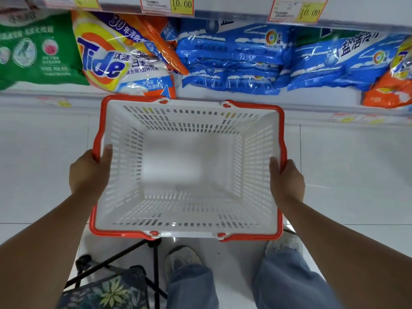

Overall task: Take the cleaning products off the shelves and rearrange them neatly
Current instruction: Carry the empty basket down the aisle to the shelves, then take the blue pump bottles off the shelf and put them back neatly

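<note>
The white tiled floor spreads open to left and right of the person. Ahead, the shelf runs across the view, its front edge just beyond the basket's far rim. On it the detergent bags lie flat or lean, long axes mostly across the shelf: a green bag at left, a Tide bag tilted beside it, a stack of blue bags in the middle, another blue bag at right, and an orange bag at the far right edge. Bare shelf shows in front of the blue stack. The empty white basket, orange-rimmed, is held level above the floor, opening up, long axis left to right. The left hand grips its left rim, thumb inside; the right hand grips the right rim likewise. Below stand a folding stool and two shoes.
</note>
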Available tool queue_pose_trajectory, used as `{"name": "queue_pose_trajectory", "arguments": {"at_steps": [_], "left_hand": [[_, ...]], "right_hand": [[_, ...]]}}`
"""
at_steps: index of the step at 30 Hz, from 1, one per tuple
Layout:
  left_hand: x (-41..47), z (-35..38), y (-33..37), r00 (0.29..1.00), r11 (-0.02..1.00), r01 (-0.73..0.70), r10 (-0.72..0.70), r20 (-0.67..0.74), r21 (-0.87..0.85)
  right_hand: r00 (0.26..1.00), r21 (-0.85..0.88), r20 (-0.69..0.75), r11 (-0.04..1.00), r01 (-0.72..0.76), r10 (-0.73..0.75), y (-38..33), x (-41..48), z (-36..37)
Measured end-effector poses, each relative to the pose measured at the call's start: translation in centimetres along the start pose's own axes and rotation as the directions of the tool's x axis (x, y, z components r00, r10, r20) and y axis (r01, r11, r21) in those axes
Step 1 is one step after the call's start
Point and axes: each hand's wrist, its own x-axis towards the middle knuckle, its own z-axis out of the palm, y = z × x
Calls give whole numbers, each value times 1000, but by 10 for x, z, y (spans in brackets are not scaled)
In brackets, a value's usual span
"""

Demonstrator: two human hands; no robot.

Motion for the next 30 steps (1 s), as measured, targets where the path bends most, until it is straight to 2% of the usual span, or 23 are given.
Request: {"name": "queue_pose_trajectory", "arguments": {"at_steps": [4, 6, 8, 10, 13, 19, 24, 30], "left_hand": [[2, -5, 2, 992, 995, 83, -87, 93, 47], [-5, -16, 14, 991, 991, 127, -129, 41, 38], [-23, -29, 36, 995, 994, 75, -70, -70, 77], [-47, -38, 66, 992, 992, -97, 103, -70, 85], [-84, -43, 130, 939, 939, -344, 344, -15, -1], [-167, -47, 314, 753, 733, -654, 656, -57, -187], [-215, -45, 443, 621, 564, -770, 771, -143, -298], [-203, -9, 528, 540, 443, -810, 819, -194, -385]], "right_hand": [[990, 19, 134, 999, -50, 48, -1, -2, -10], [977, 41, 207, 997, -60, 50, -4, -4, -21], [975, 49, 217, 997, -54, 42, -9, -6, -38], [982, 90, 188, 996, -28, 10, -15, -8, -63], [988, 173, 126, 982, 72, -94, -19, -2, -109], [949, 295, -50, 903, 312, -311, -22, 30, -222], [859, 429, -237, 745, 511, -453, -21, 66, -304], [769, 490, -524, 609, 623, -365, -3, 125, -350]]}}
